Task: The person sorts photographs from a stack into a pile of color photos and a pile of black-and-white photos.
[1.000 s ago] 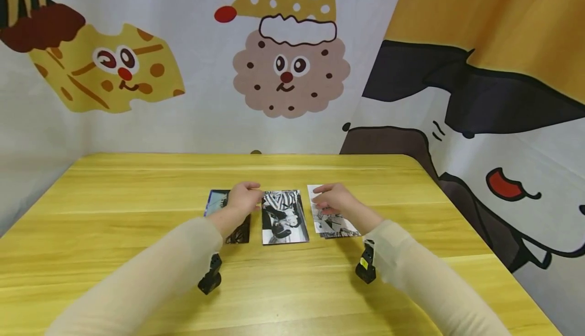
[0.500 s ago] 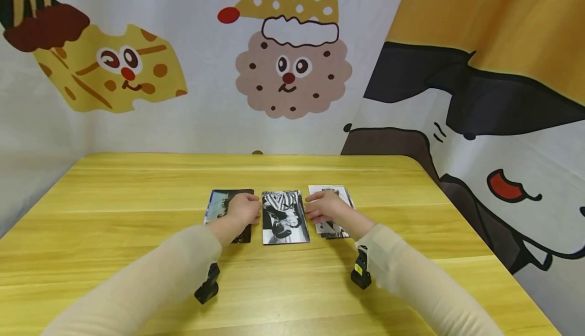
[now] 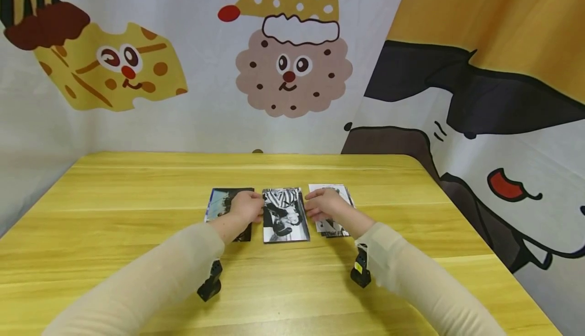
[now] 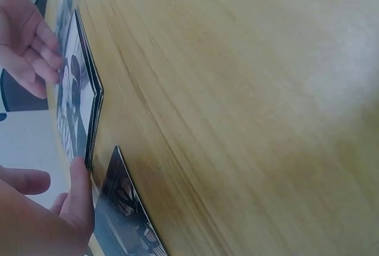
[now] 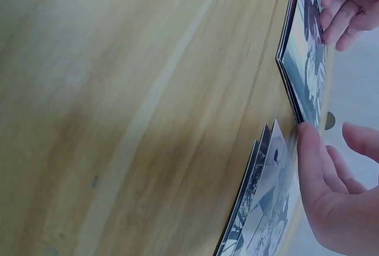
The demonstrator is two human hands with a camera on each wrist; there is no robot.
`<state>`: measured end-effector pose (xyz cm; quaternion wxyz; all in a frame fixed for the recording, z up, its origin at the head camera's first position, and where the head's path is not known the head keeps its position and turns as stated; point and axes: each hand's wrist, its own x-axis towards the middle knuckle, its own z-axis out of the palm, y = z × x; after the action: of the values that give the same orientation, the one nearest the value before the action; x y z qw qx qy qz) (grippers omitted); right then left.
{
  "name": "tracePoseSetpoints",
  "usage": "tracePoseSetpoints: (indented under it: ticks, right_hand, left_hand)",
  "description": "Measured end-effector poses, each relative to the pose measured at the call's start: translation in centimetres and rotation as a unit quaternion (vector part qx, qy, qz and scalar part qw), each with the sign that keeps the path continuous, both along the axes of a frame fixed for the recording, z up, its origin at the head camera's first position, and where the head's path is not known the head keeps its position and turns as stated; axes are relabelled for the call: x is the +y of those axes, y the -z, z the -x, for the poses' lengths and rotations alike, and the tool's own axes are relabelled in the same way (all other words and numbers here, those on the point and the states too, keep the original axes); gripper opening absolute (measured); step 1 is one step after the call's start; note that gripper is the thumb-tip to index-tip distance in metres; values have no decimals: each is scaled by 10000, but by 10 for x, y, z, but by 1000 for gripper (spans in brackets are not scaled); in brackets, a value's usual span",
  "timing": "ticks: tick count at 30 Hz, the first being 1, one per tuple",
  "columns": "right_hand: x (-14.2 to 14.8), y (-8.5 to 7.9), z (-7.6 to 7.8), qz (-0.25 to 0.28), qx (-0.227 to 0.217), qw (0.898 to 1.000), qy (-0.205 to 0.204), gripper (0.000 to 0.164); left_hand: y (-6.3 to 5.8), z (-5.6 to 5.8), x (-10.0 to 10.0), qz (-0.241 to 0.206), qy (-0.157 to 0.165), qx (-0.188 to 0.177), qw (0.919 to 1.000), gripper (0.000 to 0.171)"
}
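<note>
Three piles of photo cards lie side by side. In the head view the middle pile (image 3: 286, 216) has a black-and-white print on top, and its stacked edges show in both wrist views. My left hand (image 3: 247, 206) is over the left pile (image 3: 218, 204), its fingertips at the middle pile's left edge. Over the right pile (image 3: 323, 227) is my right hand (image 3: 325, 204), its fingertips at the middle pile's right edge. Fingers on both hands look fairly straight, with the thumbs apart. Some cards of the outer piles are hidden under the hands.
The piles lie on a yellow wood-grain table (image 3: 283, 285). Behind it hangs a white cloth (image 3: 201, 128) with cartoon prints. A small black device (image 3: 211, 281) is worn at the left wrist, and a similar device (image 3: 361, 270) at the right.
My right hand has moved left to the middle pile's edge. The right pile's cards lie closer together than a second ago. My left hand has dropped slightly toward the middle pile's left side.
</note>
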<state>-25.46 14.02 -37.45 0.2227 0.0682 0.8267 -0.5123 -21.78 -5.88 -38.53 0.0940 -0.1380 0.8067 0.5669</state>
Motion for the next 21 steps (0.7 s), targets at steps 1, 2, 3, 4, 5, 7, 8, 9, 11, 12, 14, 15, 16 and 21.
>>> tracePoseSetpoints:
  ticks: [1,2,3,4,5,7,8,9,11,12,14,15,16,21]
  right_hand:
    - [0,0,0,-1,7,10000,60,36]
    - [-1,-1,0,11,15,9999,113,36]
    - [-1,-1,0,47,17,9999,160,36]
    - [-1,-1,0,90,26,9997,209,36]
    - [-1,-1,0,153,37,9996,235,37]
    - [-1,-1,0,319,45,9991,271,38]
    - [-1,-1,0,422,43,9987,275,39]
    - [-1,-1,0,508,30,9983,286,38]
    - [-2,-1,0,637,17,9977,251,38]
    - [-2,-1,0,655,8,9975,252,37]
    - [-2,-2,0,590,21,9980,225,37]
    - [-3,-2,0,521,40,9984,216,37]
    - [-3,-3,0,457,69,9987,202,37]
    - [-1,-5,-2,439,144,9987,223,43]
  left_hand:
    - [-1,0,0,-23,-3,7,10000,39]
    - [-1,0,0,-34,-4,8,10000,38]
    - [-1,0,0,-33,-16,20,10000,38]
    - [-1,0,0,-40,-38,39,10000,37]
    - [-2,0,0,-24,-51,66,10000,37]
    - [-3,-1,-1,34,-89,142,9999,36]
    - [-4,-1,-1,58,-112,189,9997,35]
    - [-5,-1,-1,57,-149,225,9996,35]
    - [-6,0,-1,-24,-219,280,9994,36]
    - [-6,0,-1,-94,-247,299,9992,36]
    - [-6,2,1,-274,-274,314,9988,38]
    - [-7,2,1,-349,-276,308,9985,39]
    - [-7,3,2,-422,-267,313,9983,40]
    - [-8,4,4,-565,-221,326,9976,41]
